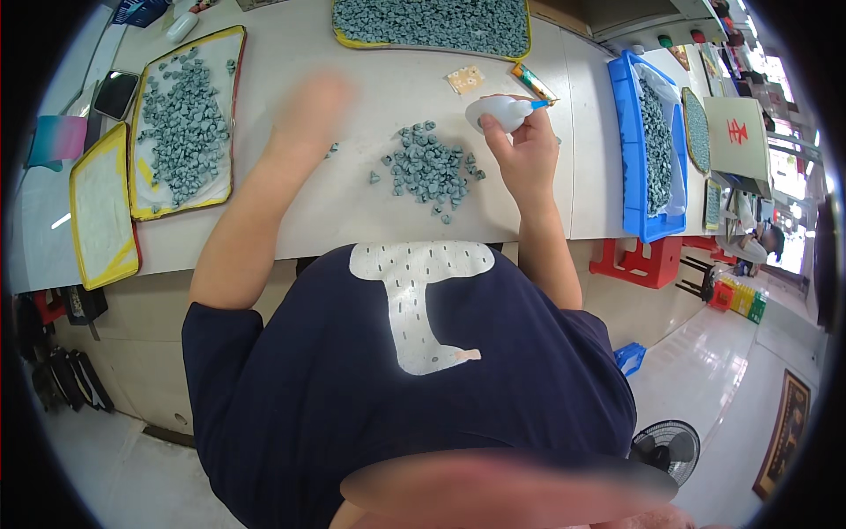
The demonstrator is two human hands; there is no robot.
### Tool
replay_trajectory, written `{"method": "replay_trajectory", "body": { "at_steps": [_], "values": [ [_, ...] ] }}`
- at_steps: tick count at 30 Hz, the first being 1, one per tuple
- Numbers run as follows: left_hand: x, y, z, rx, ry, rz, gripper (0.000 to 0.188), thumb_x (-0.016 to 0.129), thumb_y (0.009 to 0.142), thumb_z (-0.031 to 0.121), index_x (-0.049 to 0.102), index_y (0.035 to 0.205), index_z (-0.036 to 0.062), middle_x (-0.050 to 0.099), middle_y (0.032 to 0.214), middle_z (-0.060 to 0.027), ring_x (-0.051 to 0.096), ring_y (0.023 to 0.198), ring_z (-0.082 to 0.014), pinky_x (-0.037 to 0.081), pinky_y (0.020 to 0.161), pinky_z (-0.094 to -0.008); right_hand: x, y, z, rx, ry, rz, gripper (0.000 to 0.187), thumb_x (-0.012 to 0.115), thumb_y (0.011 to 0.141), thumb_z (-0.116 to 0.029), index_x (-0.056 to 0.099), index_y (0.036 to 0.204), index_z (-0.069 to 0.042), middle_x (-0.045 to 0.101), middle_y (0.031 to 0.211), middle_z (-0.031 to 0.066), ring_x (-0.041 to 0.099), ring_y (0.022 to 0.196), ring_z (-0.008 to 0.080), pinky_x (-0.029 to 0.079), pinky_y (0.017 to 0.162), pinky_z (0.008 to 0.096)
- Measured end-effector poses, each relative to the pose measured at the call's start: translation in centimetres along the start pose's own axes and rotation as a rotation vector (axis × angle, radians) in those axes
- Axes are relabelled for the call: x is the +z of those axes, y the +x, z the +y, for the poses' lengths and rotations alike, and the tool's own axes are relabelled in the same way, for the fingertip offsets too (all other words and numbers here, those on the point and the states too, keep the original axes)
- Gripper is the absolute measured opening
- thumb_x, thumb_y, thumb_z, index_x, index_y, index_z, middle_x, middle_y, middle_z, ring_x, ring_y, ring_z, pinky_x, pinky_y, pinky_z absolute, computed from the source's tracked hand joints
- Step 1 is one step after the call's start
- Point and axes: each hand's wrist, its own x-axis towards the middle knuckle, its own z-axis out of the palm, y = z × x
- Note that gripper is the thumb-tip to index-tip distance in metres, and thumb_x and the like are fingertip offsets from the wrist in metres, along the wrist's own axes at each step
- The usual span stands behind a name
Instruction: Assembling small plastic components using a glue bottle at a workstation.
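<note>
My right hand [522, 154] is wrapped round a small white squeeze bottle [498, 113] with a blue nozzle, tilted on its side above the white table. In front of me, between my hands, lies a loose heap of small grey-green pieces [427, 167], too small to name. My left hand [317, 110] is smeared by motion over the table, left of the heap, so its fingers cannot be made out. A stray grey-green piece [332, 150] rests by my left wrist. Just beyond the bottle lie a green and yellow tube [534, 82] and a small patterned square [465, 80].
Left stands a yellow-edged tray [226, 115] of similar pieces, beside another yellow-edged tray [104, 207] and a phone [116, 94]. A full tray [432, 46] lies at the far side. A blue crate [631, 150] of pieces borders the right; a red stool [636, 264] stands below.
</note>
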Motion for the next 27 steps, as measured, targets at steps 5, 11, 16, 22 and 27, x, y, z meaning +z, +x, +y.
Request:
{"method": "replay_trajectory", "body": {
  "at_steps": [5,11,16,22,27],
  "values": [
    [-0.7,0.5,1.4,0.002,-0.074,-0.029,0.007,0.059,0.083,0.001,0.061,0.089,0.0018,0.06,0.086,-0.0101,0.058,0.085,-0.0278,0.049,0.076,-0.0337,0.0,-0.2,-1.1,0.033,0.199,0.013,0.027,0.06,0.092,-0.011,0.05,0.114,0.002,0.06,0.105,0.0108,0.061,0.096,0.0162,0.05,0.084,0.0288],
    [-1.5,0.2,3.9,-0.283,-0.91,-0.072,0.009,0.058,0.091,0.004,0.064,0.096,0.0001,0.064,0.09,-0.0058,0.059,0.081,-0.0135,0.047,0.076,-0.0236,-0.8,0.0,-2.3,-0.242,-0.204,-0.007,0.037,0.064,0.09,-0.014,0.051,0.122,-0.002,0.062,0.104,0.0103,0.062,0.092,0.0187,0.05,0.081,0.0302],
    [-2.0,0.1,4.1,-0.336,-1.123,-0.138,0.015,0.061,0.09,0.005,0.064,0.102,-0.0022,0.065,0.088,-0.0042,0.057,0.074,-0.0088,0.049,0.073,-0.0225,-1.3,0.4,-3.6,-0.353,-0.284,-0.036,0.039,0.071,0.083,-0.013,0.058,0.118,-0.004,0.065,0.102,0.0109,0.063,0.09,0.0209,0.05,0.079,0.0312],
    [-1.7,0.1,3.8,-0.514,-1.563,-0.219,0.015,0.058,0.091,0.003,0.064,0.103,-0.0042,0.064,0.091,-0.0088,0.055,0.074,-0.0118,0.049,0.072,-0.0236,-1.4,0.3,-4.2,-0.4,-0.424,-0.013,0.041,0.077,0.073,-0.011,0.064,0.111,-0.005,0.066,0.098,0.011,0.063,0.089,0.0236,0.049,0.078,0.0314],
    [-0.9,-0.2,3.3,-0.478,-1.845,-0.24,0.014,0.056,0.092,0.003,0.061,0.104,-0.0031,0.062,0.094,-0.0107,0.054,0.075,-0.0131,0.048,0.072,-0.0258,-1.3,0.4,-4.5,-0.465,-0.488,-0.01,0.042,0.078,0.07,-0.01,0.066,0.109,-0.007,0.067,0.097,0.0091,0.061,0.087,0.024,0.047,0.078,0.0323]
  ]
}}
